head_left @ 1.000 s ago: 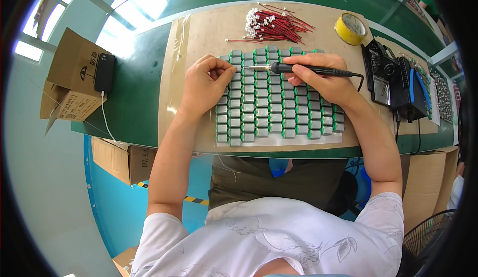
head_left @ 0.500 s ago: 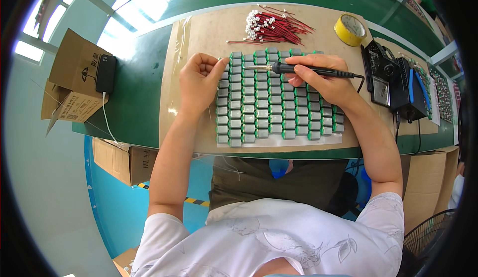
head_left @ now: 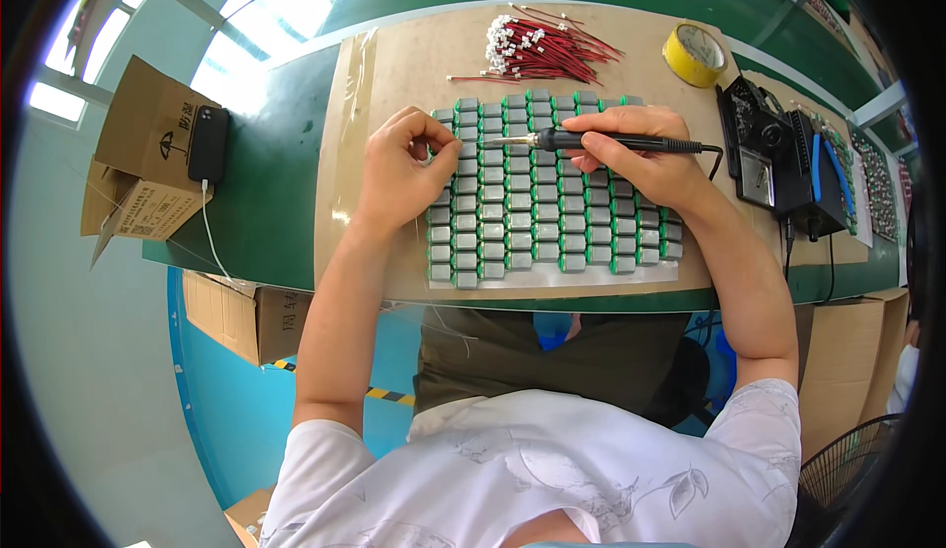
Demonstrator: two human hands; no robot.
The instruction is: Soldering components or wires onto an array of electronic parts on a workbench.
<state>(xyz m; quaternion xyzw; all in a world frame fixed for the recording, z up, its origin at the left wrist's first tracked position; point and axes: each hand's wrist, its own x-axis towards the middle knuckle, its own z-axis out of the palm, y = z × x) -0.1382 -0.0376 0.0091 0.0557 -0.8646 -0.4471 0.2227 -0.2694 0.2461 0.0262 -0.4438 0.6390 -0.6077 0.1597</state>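
Observation:
Close-set rows of small grey blocks with green edges lie on a white sheet in front of me. Over their upper rows, my right hand is wrapped round the black handle of a soldering iron, whose metal tip points left. At the left edge of the rows, my left hand pinches thumb against fingers near that tip. A thin strand, apparently solder wire, trails below this hand; its end in the fingertips is too small to see.
Beyond the blocks lie a pile of red wires with white connectors and a yellow tape roll. A black soldering station and blue-handled tool stand right. A phone leans on a cardboard box at left.
My left fingertips have come down and slightly right along the block edge, with the fingers more curled. The iron's tip has dipped a little; my right hand has hardly moved.

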